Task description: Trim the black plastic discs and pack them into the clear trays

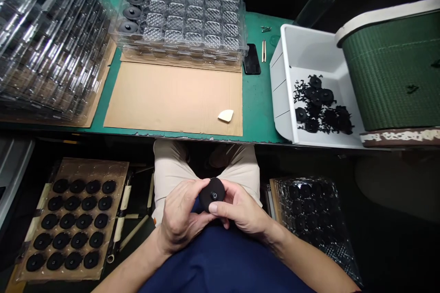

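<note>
Above my lap, a round black disc (207,197) with a small raised hub is held between both hands. My left hand (179,213) grips its left edge, fingers closed round it. On the right side, my right hand (242,208) pinches the disc, the thumb lying near the hub. Up on the bench, a stack of clear compartment trays (185,50) holds several black discs in its left column. Inside the white bin (283,87) at the right lie loose black discs and small black bits (314,96).
Tall stacked clear trays (44,50) stand at the left. Cardboard (172,96) carries a pale wedge (226,116). A phone (252,59) lies beside the bin, left of a green conveyor belt (392,73). Filled disc trays sit low at left (92,168) and right (337,229).
</note>
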Demonstrator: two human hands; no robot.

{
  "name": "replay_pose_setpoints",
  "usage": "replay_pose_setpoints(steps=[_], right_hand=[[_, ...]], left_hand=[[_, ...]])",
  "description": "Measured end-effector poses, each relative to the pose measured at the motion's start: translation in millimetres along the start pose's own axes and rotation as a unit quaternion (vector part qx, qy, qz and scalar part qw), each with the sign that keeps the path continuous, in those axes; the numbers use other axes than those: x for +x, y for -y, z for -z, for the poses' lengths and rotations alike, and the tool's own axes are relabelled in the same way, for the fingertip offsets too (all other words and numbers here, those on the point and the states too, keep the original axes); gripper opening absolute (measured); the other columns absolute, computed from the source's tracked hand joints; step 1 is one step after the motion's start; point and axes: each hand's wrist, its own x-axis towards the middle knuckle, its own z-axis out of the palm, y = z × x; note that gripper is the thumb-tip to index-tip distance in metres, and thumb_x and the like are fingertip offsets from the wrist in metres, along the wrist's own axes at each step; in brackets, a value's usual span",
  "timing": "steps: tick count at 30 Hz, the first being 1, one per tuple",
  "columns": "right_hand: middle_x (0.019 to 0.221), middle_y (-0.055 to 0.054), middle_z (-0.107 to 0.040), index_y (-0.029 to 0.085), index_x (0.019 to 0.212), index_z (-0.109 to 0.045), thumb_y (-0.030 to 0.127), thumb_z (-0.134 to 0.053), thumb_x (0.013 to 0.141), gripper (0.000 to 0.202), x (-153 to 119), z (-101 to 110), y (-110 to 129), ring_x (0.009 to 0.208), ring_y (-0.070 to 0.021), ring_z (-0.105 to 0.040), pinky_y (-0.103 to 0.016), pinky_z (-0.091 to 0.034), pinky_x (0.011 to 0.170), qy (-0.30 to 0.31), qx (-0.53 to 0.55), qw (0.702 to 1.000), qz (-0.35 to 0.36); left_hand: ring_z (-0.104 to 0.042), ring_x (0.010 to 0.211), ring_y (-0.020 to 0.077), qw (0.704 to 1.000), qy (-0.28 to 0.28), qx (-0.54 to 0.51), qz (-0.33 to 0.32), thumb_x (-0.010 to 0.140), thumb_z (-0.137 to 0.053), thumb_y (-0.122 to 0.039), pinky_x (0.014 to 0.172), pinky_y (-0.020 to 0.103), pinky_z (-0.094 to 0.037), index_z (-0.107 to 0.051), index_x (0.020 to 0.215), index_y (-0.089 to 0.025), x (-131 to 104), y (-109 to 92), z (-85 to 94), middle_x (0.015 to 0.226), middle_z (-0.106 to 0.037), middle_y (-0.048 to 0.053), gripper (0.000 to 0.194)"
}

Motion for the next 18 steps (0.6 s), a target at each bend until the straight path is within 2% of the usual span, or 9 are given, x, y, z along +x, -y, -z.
replay_pose_setpoints(steps=[5, 8, 10, 12, 15, 18], right_hand=[[0.076, 0.004, -0.058, 0.017, 0.112, -0.061, 0.05, -0.08, 0.09, 0.045, -3, -1, 3, 0.048, -0.0053, -0.047, -0.014, -0.041, 0.042, 0.011, 0.02, 1.0, 0.004], [0.073, 0.005, -0.058, 0.017, 0.116, -0.06, 0.054, -0.077, 0.093, 0.046, -5, -1, 5, 0.05, -0.0065, -0.049, -0.015, -0.046, 0.046, 0.025, 0.023, 0.999, 0.003], [0.071, 0.004, -0.058, 0.016, 0.115, -0.061, 0.055, -0.075, 0.095, 0.046, -7, 0, 4, 0.052, -0.0076, -0.051, -0.015, -0.048, 0.048, 0.046, 0.037, 0.998, 0.015], [0.072, 0.001, -0.06, 0.014, 0.11, -0.064, 0.057, -0.073, 0.097, 0.045, -7, 1, 2, 0.054, -0.0084, -0.053, -0.015, -0.048, 0.048, 0.062, 0.058, 0.996, 0.03], [0.074, -0.003, -0.063, 0.012, 0.098, -0.066, 0.063, -0.066, 0.1, 0.051, -6, 2, -3, 0.053, -0.0094, -0.054, -0.017, -0.047, 0.046, 0.065, 0.091, 0.993, 0.027], [0.07, -0.005, -0.066, 0.011, 0.09, -0.068, 0.066, -0.059, 0.103, 0.057, -6, 2, -4, 0.05, -0.0101, -0.054, -0.019, -0.046, 0.047, 0.051, 0.087, 0.995, 0.006]], left_hand=[[-0.076, 0.094, 0.025, 1.0, -0.02, -0.007, 0.017, 0.082, -0.088, -0.04, 0.088, 0.033, -0.062, -0.058, 0.135, -0.012, 0, -5, -2.8, 0.103, -0.077, 0.014, 0.066], [-0.077, 0.094, 0.0235, 0.996, -0.014, -0.05, 0.074, 0.076, -0.091, -0.048, 0.09, 0.031, -0.062, -0.059, 0.136, -0.017, -4, -5, -1.5, 0.108, -0.078, 0.012, 0.074], [-0.077, 0.091, 0.0214, 0.985, -0.003, -0.116, 0.126, 0.074, -0.092, -0.047, 0.089, 0.029, -0.062, -0.062, 0.135, -0.02, -5, -4, 0.3, 0.109, -0.078, 0.009, 0.073], [-0.076, 0.088, 0.0203, 0.957, 0.016, -0.212, 0.199, 0.073, -0.093, -0.047, 0.086, 0.027, -0.062, -0.066, 0.131, -0.022, -6, -3, 2.6, 0.106, -0.078, 0.007, 0.07], [-0.076, 0.091, 0.0246, 0.877, 0.039, -0.35, 0.326, 0.066, -0.093, -0.059, 0.088, 0.031, -0.062, -0.071, 0.127, -0.018, -6, -2, 6.1, 0.103, -0.079, 0.009, 0.076], [-0.075, 0.099, 0.0291, 0.816, 0.057, -0.418, 0.396, 0.061, -0.094, -0.063, 0.095, 0.036, -0.06, -0.074, 0.128, -0.016, -8, 0, 9.1, 0.107, -0.079, 0.012, 0.084]])
